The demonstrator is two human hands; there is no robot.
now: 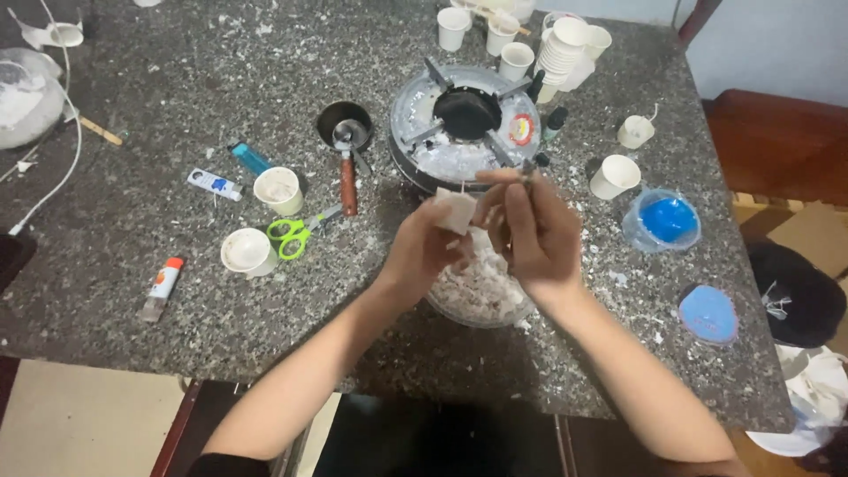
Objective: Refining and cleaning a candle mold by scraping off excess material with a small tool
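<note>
Holding a small white block of wax [458, 212] between thumb and fingers, the left hand [424, 252] keeps it raised above a clear glass bowl of white wax flakes [481, 291] that sits near the front edge of the speckled grey stone table [159, 238]. The right hand [530, 231] is clenched around a thin dark-handled tool [527, 170], whose tip seems to meet the top of the block; how the blade sits against the wax is too small to tell.

Judging from this, the step in hand is shaving or chipping the block so that the pieces drop into the bowl below. The next move would call for a steady grip by the left hand and short, controlled strokes of the tool, kept over the bowl so the flakes land inside it.

Just behind the hands stands a round grey gas burner with a black centre [464, 119], crusted with white wax. Left of it lie a small black pan with a brown handle [344, 132], green-handled scissors [296, 234], a blue lighter [250, 159] and two white paper cups [265, 221]. A stack of white paper cups [561, 53] stands toward the back edge, and a blue-filled clear tub [662, 221] toward the right edge.
</note>
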